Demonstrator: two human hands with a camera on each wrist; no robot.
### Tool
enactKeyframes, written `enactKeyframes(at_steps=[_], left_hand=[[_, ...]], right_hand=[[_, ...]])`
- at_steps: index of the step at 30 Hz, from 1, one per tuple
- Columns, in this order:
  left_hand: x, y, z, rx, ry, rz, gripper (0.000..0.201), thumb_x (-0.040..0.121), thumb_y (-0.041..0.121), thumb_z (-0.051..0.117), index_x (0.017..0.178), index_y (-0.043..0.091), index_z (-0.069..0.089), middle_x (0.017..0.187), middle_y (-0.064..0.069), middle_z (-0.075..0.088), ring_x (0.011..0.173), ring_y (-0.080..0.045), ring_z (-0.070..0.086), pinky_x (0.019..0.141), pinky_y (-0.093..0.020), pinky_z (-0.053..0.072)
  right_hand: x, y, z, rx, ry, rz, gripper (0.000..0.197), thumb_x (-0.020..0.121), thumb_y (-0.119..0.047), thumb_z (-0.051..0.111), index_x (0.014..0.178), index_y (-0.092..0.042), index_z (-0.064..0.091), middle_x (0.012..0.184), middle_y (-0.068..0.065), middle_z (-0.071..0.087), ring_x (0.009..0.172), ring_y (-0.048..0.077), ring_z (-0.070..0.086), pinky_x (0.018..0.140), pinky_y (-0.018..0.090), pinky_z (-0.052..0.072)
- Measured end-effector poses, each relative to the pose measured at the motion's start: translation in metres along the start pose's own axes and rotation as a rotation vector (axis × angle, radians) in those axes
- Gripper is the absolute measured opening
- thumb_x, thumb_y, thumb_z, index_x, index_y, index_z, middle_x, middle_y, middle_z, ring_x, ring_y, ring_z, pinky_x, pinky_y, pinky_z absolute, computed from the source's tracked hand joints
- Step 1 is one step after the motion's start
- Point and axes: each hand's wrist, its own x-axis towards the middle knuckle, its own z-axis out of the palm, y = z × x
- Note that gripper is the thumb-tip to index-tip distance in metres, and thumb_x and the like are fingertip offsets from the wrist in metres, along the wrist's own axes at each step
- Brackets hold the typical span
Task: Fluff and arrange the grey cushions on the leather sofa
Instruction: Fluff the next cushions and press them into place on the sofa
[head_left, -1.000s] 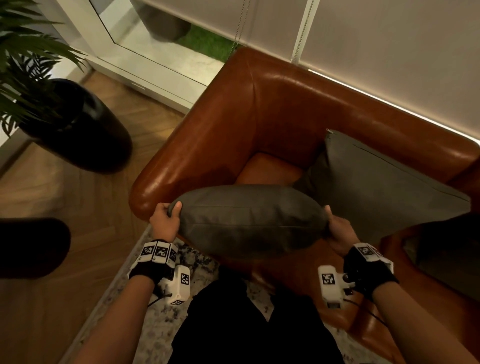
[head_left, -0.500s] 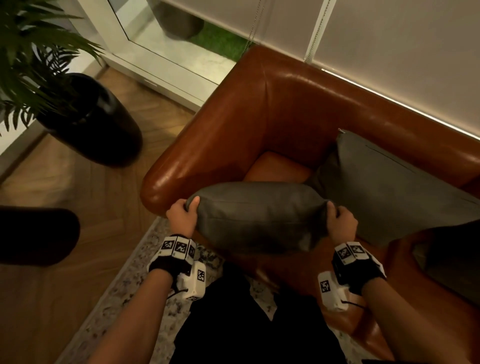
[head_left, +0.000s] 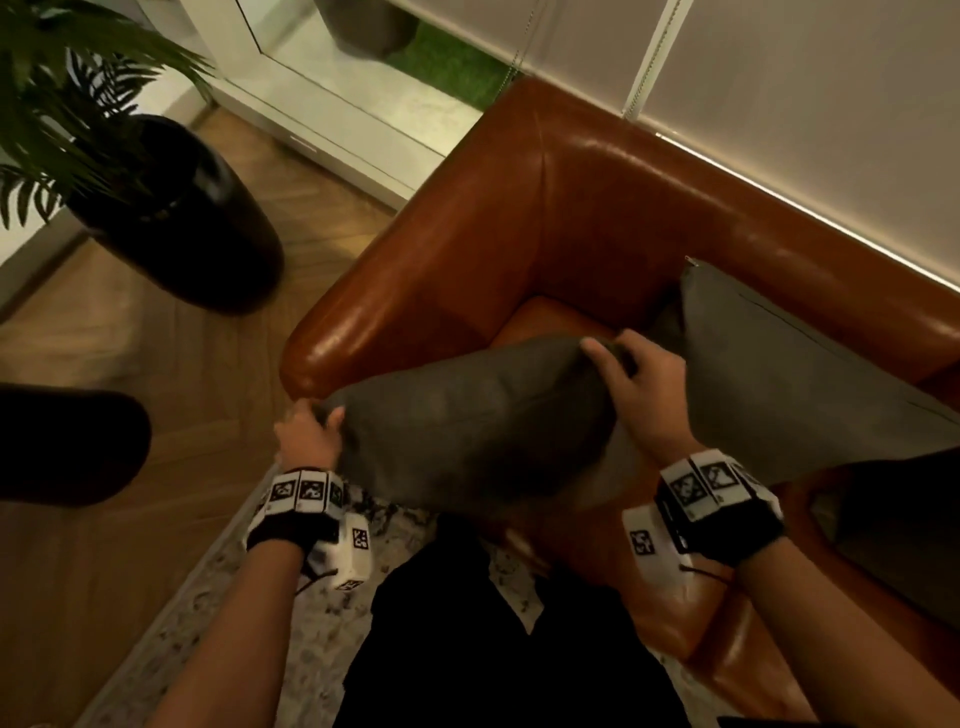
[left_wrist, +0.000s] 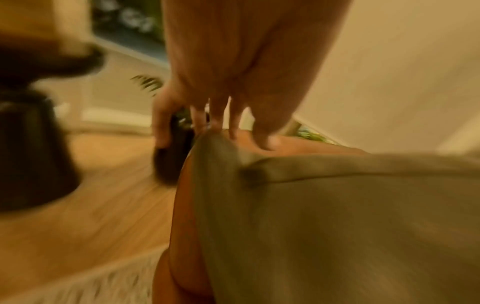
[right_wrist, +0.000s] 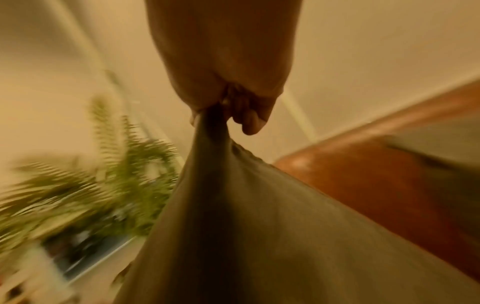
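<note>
I see the leather sofa (head_left: 519, 218) filling the head view from 12 to 4 o'clock, a second grey cushion (head_left: 789, 374) leaning on its back. The held cushion (head_left: 467, 431) hangs above the seat. My right hand (head_left: 644, 395) pinches its corner, plain only in the right wrist view (right_wrist: 228, 102); my left hand (head_left: 306, 436) grips the 9 o'clock end, its wrist view blurred.
</note>
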Motion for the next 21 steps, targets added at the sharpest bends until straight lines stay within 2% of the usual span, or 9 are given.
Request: enactKeyframes(at_steps=[2,4,6,8,10,13,16,18,21], left_hand=[[-0.018,0.010,-0.013,-0.054,-0.192,0.187,0.063,0.088,0.058,0.043,0.143,0.034,0.025,0.156,0.005,0.019,0.144,-0.029,0.011,0.109,-0.063,0.012],[-0.057,0.029,-0.022,-0.211,-0.362,0.458,0.085,0.070,0.077,0.045,0.141,0.053,0.004,0.150,0.029,-0.001,0.146,-0.018,-0.007,0.112,-0.060,-0.002],[-0.091,0.037,-0.017,-0.395,-0.425,0.475,0.121,0.046,0.083,0.060,0.142,0.050,-0.006,0.152,0.026,-0.004,0.147,-0.016,-0.003,0.117,-0.052,0.005],[-0.106,0.038,-0.008,-0.482,-0.308,0.281,0.141,0.036,0.071,0.076,0.148,0.026,0.004,0.157,0.001,0.017,0.143,-0.021,0.021,0.114,-0.044,0.027],[-0.115,0.036,0.004,-0.544,-0.156,0.166,0.117,0.042,0.051,0.078,0.137,-0.001,0.032,0.134,-0.020,0.049,0.123,-0.032,0.051,0.094,-0.037,0.046],[-0.116,0.043,0.030,-0.714,0.026,0.001,0.059,0.070,0.017,0.068,0.116,-0.015,0.050,0.106,-0.029,0.061,0.096,-0.039,0.060,0.073,-0.025,0.044],[-0.080,0.050,0.065,-0.699,-0.017,-0.266,0.036,0.089,0.013,0.054,0.119,-0.007,0.052,0.118,-0.024,0.059,0.106,-0.036,0.056,0.074,-0.027,0.034],[-0.053,0.048,0.089,-0.601,-0.167,-0.365,0.040,0.090,0.024,0.050,0.123,0.001,0.051,0.127,-0.018,0.056,0.113,-0.032,0.054,0.077,-0.026,0.034],[-0.039,0.044,0.114,-0.526,-0.242,-0.390,0.039,0.089,0.025,0.053,0.125,0.008,0.054,0.133,-0.016,0.054,0.117,-0.032,0.055,0.088,-0.034,0.046]], right_hand=[[0.009,-0.047,0.012,0.077,-0.054,-0.221,0.034,0.086,-0.031,0.063,0.063,-0.015,0.043,0.057,-0.007,0.041,0.057,0.008,0.040,0.057,0.018,0.030],[0.011,-0.093,0.032,0.091,-0.177,-0.489,0.028,0.086,-0.030,0.061,0.067,-0.019,0.043,0.062,-0.006,0.045,0.063,0.008,0.044,0.060,0.016,0.032],[0.005,-0.127,0.054,0.083,-0.278,-0.684,0.028,0.087,-0.029,0.060,0.070,-0.008,0.053,0.067,0.005,0.057,0.066,0.016,0.056,0.060,0.025,0.044],[-0.003,-0.152,0.069,0.111,-0.257,-0.803,0.025,0.083,-0.022,0.065,0.068,-0.005,0.055,0.064,0.009,0.057,0.057,0.024,0.057,0.052,0.031,0.041],[-0.011,-0.168,0.082,0.161,-0.242,-0.890,0.024,0.079,-0.015,0.070,0.066,-0.004,0.053,0.061,0.011,0.054,0.053,0.027,0.054,0.046,0.032,0.038],[-0.010,-0.169,0.101,0.019,-0.426,-0.931,0.021,0.081,-0.018,0.069,0.075,-0.002,0.057,0.072,0.013,0.060,0.064,0.029,0.060,0.049,0.034,0.044],[0.002,-0.130,0.122,-0.416,-0.779,-0.844,0.025,0.095,-0.027,0.048,0.107,-0.006,0.054,0.109,0.012,0.058,0.103,0.028,0.057,0.082,0.037,0.042],[0.008,-0.081,0.127,-0.470,-0.975,-0.718,0.027,0.097,-0.026,0.044,0.118,-0.011,0.052,0.123,0.010,0.051,0.117,0.027,0.047,0.093,0.041,0.033],[-0.001,0.022,0.123,-0.323,-0.960,-0.445,0.034,0.092,-0.032,0.044,0.113,-0.010,0.059,0.127,0.016,0.050,0.117,0.034,0.048,0.097,0.047,0.040]])
